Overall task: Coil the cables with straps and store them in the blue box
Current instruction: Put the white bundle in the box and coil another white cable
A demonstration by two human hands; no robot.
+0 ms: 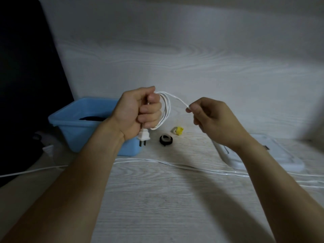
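Note:
My left hand [138,113] grips a few loops of a white cable [166,109] above the table, and the white two-pin plug [143,136] hangs below the fist. My right hand [212,120] pinches the same cable a short way to the right, with the strand stretched between both hands. The rest of the cable [175,163] trails across the table below my forearms. The blue box [84,123] stands behind my left wrist with something dark inside. A black strap roll [166,139] and a yellow strap roll [178,131] lie on the table between my hands.
A white flat device [273,155] lies on the table at the right, partly behind my right forearm. A large dark object [26,85] fills the left side. A pale wood-grain wall [175,50] rises behind the table.

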